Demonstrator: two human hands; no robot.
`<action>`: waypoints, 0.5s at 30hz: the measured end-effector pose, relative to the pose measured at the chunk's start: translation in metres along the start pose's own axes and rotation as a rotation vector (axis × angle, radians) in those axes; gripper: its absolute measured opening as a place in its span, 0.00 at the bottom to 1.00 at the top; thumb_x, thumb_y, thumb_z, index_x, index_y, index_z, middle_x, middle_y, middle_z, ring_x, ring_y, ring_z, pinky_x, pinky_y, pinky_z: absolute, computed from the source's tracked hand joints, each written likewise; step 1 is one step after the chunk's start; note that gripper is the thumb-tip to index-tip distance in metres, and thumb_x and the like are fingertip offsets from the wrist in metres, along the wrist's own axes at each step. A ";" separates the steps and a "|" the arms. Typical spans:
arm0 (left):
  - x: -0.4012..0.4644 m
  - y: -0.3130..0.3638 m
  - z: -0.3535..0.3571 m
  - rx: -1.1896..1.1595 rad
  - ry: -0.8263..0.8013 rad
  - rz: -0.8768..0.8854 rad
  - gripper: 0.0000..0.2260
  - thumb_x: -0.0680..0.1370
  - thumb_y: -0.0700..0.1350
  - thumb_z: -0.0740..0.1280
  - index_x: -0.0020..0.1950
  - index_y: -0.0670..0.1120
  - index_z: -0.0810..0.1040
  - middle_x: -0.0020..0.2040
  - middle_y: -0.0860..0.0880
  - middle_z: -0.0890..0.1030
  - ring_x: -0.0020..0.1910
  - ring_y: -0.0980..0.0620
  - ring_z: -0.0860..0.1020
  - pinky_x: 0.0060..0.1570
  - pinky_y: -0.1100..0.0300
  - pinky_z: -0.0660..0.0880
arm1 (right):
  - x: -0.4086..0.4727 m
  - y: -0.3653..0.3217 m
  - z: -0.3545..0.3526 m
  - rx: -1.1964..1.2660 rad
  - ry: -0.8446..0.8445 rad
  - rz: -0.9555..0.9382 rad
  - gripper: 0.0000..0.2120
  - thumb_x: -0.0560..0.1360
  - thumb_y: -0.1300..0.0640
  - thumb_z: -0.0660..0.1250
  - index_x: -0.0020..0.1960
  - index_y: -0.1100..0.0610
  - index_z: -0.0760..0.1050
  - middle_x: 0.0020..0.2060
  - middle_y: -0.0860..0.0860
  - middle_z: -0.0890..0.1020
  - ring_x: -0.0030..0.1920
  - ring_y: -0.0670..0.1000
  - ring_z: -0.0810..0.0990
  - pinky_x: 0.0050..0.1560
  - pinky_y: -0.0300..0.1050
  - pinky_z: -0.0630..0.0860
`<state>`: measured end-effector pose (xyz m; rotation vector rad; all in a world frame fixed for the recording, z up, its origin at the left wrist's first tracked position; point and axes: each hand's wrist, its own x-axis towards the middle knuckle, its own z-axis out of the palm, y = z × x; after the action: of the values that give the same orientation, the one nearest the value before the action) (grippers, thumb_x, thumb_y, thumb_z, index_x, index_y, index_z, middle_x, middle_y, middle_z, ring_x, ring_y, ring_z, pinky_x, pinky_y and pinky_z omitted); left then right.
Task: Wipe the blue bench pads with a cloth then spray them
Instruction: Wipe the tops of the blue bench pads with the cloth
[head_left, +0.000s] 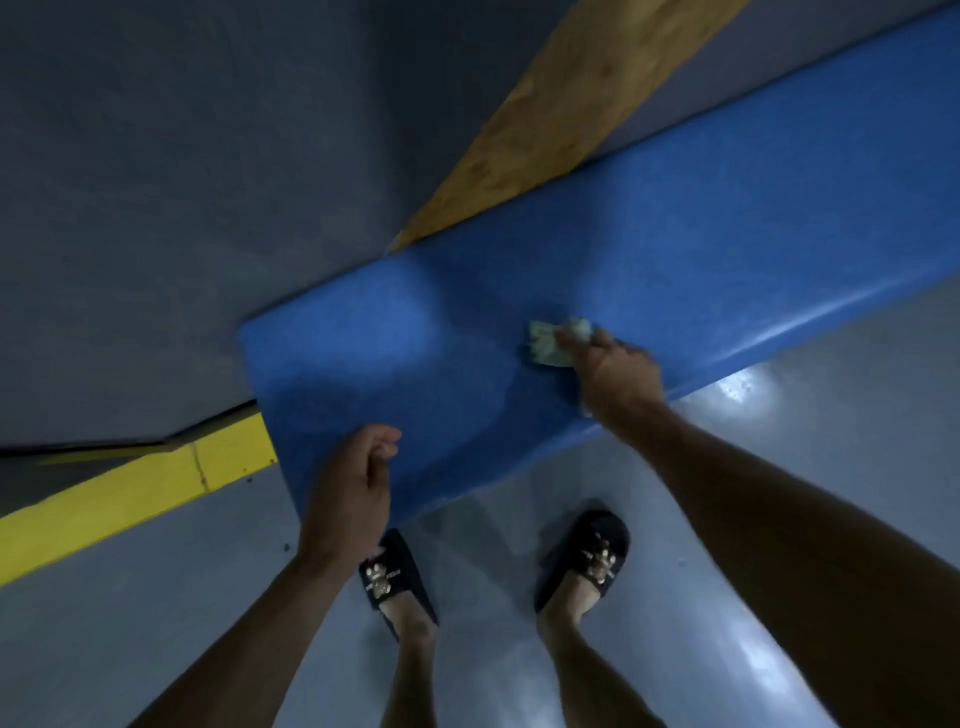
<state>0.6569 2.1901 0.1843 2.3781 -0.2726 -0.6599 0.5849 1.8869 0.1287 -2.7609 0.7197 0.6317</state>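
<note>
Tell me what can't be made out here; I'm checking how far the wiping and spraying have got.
- Spray bottle: none in the head view, so its whereabouts are unknown.
- Blue bench pad: its far end is cut off by the right edge.
- Cloth: partly hidden under the right hand; its full shape is unclear.
- Left hand: fingers curl by the pad's near edge; contact is unclear.
- Wiped areas: too dim and blurred to tell.

Right hand (618, 376) reaching forward, arm extended, fingers clutching cloth (550, 343); left hand (356, 486) lower, fingers loosely curled, holding nothing.
</note>
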 end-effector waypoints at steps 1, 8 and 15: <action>-0.001 0.017 0.006 -0.017 -0.027 0.012 0.12 0.82 0.34 0.58 0.57 0.48 0.77 0.52 0.50 0.82 0.53 0.53 0.80 0.54 0.59 0.75 | -0.004 0.028 -0.017 0.028 -0.055 0.107 0.25 0.81 0.55 0.59 0.76 0.42 0.64 0.70 0.54 0.73 0.61 0.61 0.78 0.62 0.51 0.73; -0.019 0.186 0.030 -0.102 -0.196 0.182 0.11 0.82 0.44 0.59 0.58 0.55 0.78 0.50 0.59 0.83 0.48 0.63 0.80 0.55 0.57 0.77 | -0.074 0.146 -0.128 0.814 -0.089 0.360 0.16 0.81 0.56 0.64 0.68 0.48 0.77 0.58 0.52 0.83 0.53 0.44 0.83 0.56 0.36 0.76; -0.046 0.392 0.032 -0.295 -0.330 0.308 0.05 0.79 0.51 0.67 0.55 0.57 0.80 0.47 0.58 0.85 0.47 0.59 0.82 0.54 0.58 0.78 | -0.155 0.189 -0.273 1.549 0.160 0.145 0.10 0.84 0.60 0.59 0.61 0.58 0.76 0.43 0.54 0.80 0.43 0.51 0.80 0.41 0.43 0.77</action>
<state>0.5909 1.8872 0.4314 1.8899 -0.6234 -0.8746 0.4620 1.7042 0.4215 -1.3121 0.8748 -0.1755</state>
